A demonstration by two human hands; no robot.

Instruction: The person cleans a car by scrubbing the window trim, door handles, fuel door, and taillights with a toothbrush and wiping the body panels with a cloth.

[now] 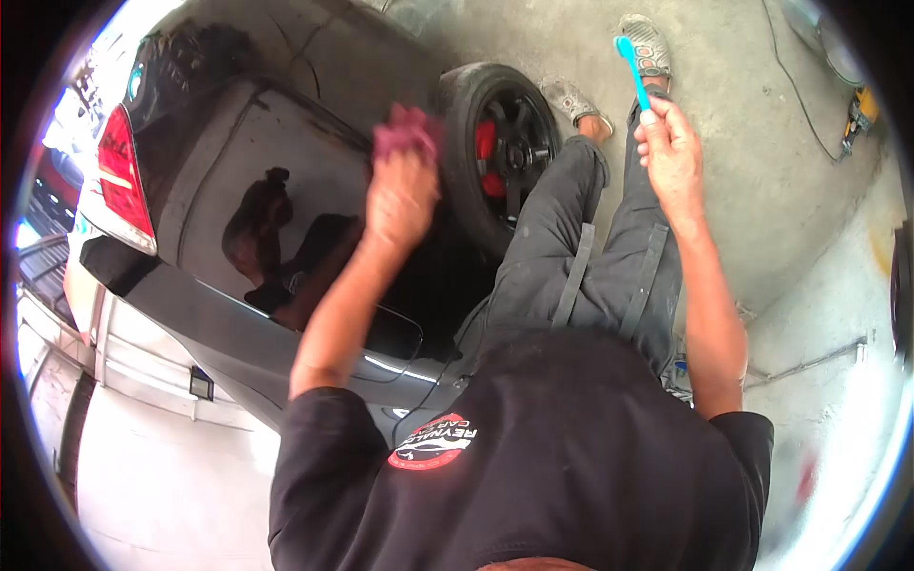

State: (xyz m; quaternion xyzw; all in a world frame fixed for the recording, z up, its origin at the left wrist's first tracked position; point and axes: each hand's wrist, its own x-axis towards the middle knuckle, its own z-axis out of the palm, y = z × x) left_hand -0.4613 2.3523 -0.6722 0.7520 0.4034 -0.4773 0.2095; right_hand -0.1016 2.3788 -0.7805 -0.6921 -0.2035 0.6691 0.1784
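My left hand (404, 198) is closed over a crumpled maroon cloth (407, 133), slightly smeared by motion. The cloth is against or just above the glossy black body panel (319, 224) of a car, beside the rear wheel. In my right hand (674, 169), the fingers pinch the handle of a slim blue toothbrush (635, 74), its head pointing away from me. That hand is held in the air over my right leg, apart from the car. The wheel (519, 143) has a black tyre and dark spokes, with a red brake caliper (486, 143) showing behind them.
A red and clear tail light (124, 181) sits at the car's left corner. My legs and clog-like shoes (645, 48) are on the concrete floor (752, 181), close to the wheel. A yellow and black tool (862, 116) lies far right, near a dark cord (795, 90).
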